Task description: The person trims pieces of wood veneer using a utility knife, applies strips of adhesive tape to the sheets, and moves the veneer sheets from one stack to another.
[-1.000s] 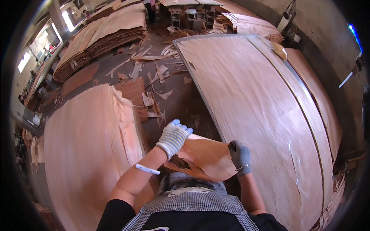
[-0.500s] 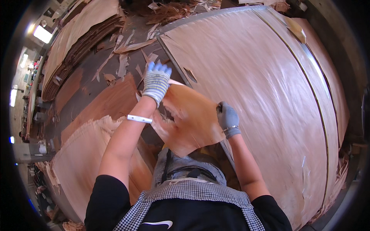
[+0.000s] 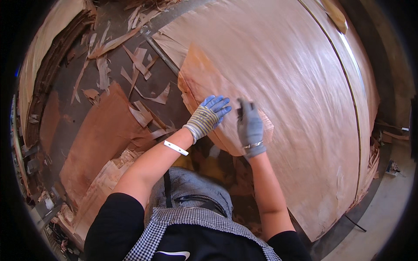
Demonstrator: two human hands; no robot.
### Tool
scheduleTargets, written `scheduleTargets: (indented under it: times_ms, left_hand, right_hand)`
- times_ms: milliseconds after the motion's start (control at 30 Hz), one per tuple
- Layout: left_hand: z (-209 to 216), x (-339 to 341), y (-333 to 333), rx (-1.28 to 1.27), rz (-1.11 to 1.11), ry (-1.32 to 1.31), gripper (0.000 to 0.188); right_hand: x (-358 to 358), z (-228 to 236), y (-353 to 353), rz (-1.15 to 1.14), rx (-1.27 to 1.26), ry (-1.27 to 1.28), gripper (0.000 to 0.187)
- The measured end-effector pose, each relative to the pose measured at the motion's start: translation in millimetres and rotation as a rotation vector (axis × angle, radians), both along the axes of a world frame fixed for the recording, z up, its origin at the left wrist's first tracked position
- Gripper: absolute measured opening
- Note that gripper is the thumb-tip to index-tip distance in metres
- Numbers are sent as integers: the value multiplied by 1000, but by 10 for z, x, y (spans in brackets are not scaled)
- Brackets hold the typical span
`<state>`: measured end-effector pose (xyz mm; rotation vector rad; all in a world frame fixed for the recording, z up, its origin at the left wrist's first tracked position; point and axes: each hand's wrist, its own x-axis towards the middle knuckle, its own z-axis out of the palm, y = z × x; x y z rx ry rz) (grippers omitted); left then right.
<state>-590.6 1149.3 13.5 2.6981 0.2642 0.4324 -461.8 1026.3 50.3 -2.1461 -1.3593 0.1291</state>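
Head view: one grey-and-white checked apron (image 3: 189, 185), worn over a black short-sleeved shirt (image 3: 115, 222). One white wristband (image 3: 176, 148), fastened on the left forearm; one bracelet (image 3: 253, 145), worn over the right glove's cuff.

Left hand (image 3: 209, 113): gloved in striped knit with blue fingers, opened flat, fingers extended and laid over the veneer piece (image 3: 207, 71). Right hand (image 3: 250, 126): gloved in grey, blurred; whether anything is gripped cannot be told. It is held over the piece's right portion.

Veneer piece: orange-brown, irregular in outline, spread beneath both hands. Its far part is extended beyond the left fingertips, its right end just past the right hand; its near edge is overhung toward the wearer.

Beneath it, one broad pale veneer sheet (image 3: 300, 108), laid over a counter edged with a dark strip (image 3: 161, 54).

Beyond, at left: one reddish-brown sheet (image 3: 100, 135) and torn veneer scraps (image 3: 103, 71), strewn on the dark floor (image 3: 65, 98). At upper left, one veneer stack (image 3: 56, 32), piled in many layers.
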Motion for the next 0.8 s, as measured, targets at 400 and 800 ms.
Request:
scheduleTargets:
  times_ms: [400, 800]
  left_hand:
    - [-603, -158, 1215, 114, 444, -132, 39]
    - [-356, -161, 1081, 17, 415, 65, 91]
  right_hand:
    - [-413, -182, 744, 32, -551, -44, 16]
    - [-511, -316, 98, 143, -841, -54, 11]
